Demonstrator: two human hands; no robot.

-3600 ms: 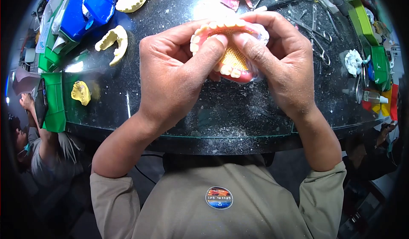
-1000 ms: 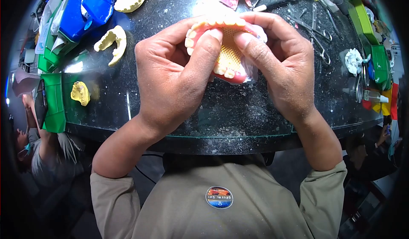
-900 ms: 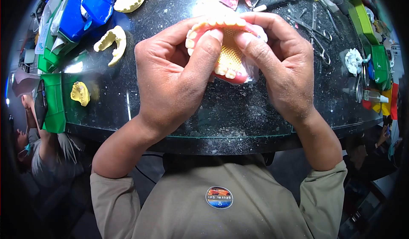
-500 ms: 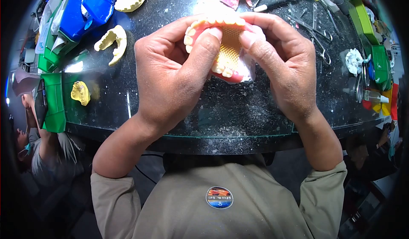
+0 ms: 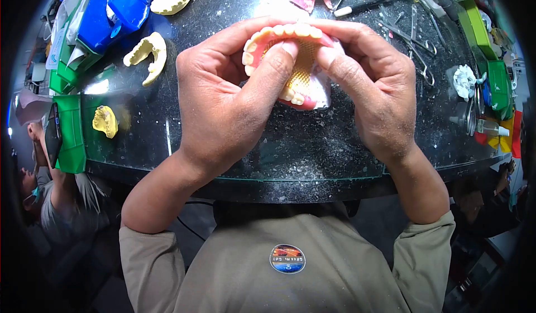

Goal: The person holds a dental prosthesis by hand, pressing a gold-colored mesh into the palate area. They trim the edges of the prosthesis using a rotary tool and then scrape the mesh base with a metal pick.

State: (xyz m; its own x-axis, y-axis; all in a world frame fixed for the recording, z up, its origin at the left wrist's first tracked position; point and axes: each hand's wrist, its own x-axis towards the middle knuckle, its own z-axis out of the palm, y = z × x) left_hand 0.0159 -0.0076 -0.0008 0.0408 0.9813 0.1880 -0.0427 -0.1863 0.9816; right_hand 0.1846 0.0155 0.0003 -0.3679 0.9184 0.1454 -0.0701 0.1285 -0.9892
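Between both hands, above the dark worktop, is a denture (image 5: pixel 304 67) with pink gums, cream teeth and a gold mesh across its middle. My left hand (image 5: pixel 226 89) grips its left side, the thumb pressed on the mesh just inside the upper row of teeth. On the other side my right hand (image 5: pixel 371 84) grips the denture, thumb at the mesh's right edge and fingers curled behind. A white, plaster-like patch shows at its lower right. The fingertips behind the denture are hidden.
Left of my hands lie a cream horseshoe-shaped plaster piece (image 5: pixel 153 56) and a yellow dental cast (image 5: pixel 105 121). Blue bins (image 5: pixel 128 3) and a green bin (image 5: pixel 70 134) stand at the left. Scissors (image 5: pixel 416 48) and other tools lie at the right, near crumpled white tissue (image 5: pixel 464 82). White dust (image 5: pixel 301 173) speckles the front edge.
My left thumb has slid slightly right and down across the mesh. The denture has tilted a little; both hands still hold it in nearly the same place.
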